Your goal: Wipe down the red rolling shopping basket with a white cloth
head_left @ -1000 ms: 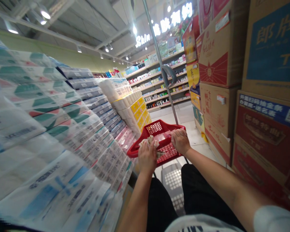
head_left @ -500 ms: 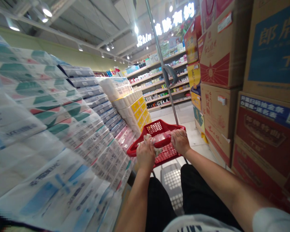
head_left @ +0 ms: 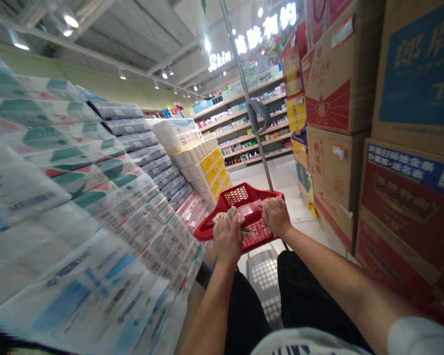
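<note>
So, two hands in shot, both on the same thing. The left hand (head_left: 227, 236) is curled down over one crumpled whitish cloth (head_left: 230, 215), pressing it against the near rim of a red basket (head_left: 240, 196). The right hand (head_left: 276, 216) is closed on that same rim, just to the right, fingers wrapped over the edge. The two hands are near each other but not touching.

The red basket is one perforated plastic tub sitting straight ahead of the person at about knee level, above black trousers. I can't see anything in it apart from the cloth at its edge. Right below it there's one grey basket (head_left: 263, 276) with the same grid of holes. One metal pole (head_left: 244, 88) rises from the far side of the red basket, tilted back toward the ceiling, with one grey handle (head_left: 261, 112) hooked onto it partway up.

On the left, a long sloping wall of wrapped tissue packs (head_left: 96, 197) runs down the aisle; way too many to count, and the near ones are blurred. Past them is one block of yellow-labelled packs (head_left: 216, 172).

On the right, cardboard cartons (head_left: 336, 74) are stacked high: I count four big ones close by, two columns of two, plus more behind that I can't count. The pale floor (head_left: 281, 177) leads to back shelves (head_left: 251, 133) under one glowing sign (head_left: 251, 37).
</note>
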